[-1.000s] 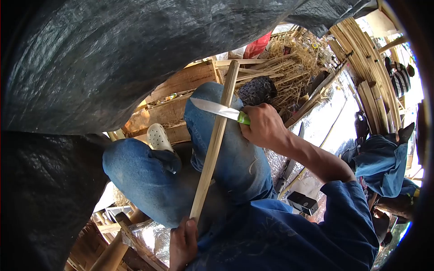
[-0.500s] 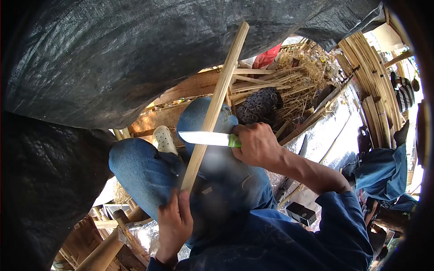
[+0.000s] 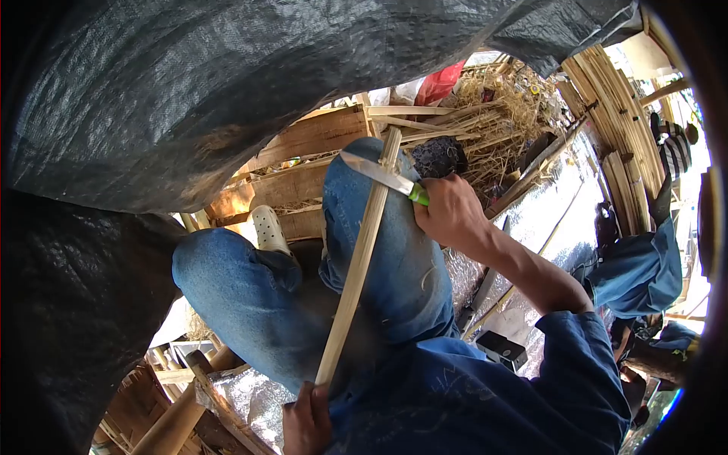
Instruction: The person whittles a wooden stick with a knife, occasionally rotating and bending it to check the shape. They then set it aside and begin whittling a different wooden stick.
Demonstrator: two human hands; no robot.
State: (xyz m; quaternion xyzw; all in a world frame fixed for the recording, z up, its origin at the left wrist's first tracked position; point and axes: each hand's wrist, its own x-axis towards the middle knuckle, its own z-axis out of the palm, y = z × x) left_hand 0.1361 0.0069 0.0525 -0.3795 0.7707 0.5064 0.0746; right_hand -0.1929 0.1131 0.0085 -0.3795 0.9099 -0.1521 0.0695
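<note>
A long, pale strip of split wood slants up across my jeans. Its lower end is pinched in my left hand, near the bottom edge of the view. My right hand is wrapped round the green handle of a knife. The blade lies across the strip near its upper end, over my knee, with a small curled shaving beside it. The blade tip points up and left.
A dark tarp hangs over the top and left. Straw and split strips lie beyond my knee. A small black box sits by my right side. Another person's jeans show at the right, near stacked bamboo.
My left hand has moved down toward my body, drawing the strip with it. The knife has moved up and right and now sits near the strip's upper end.
</note>
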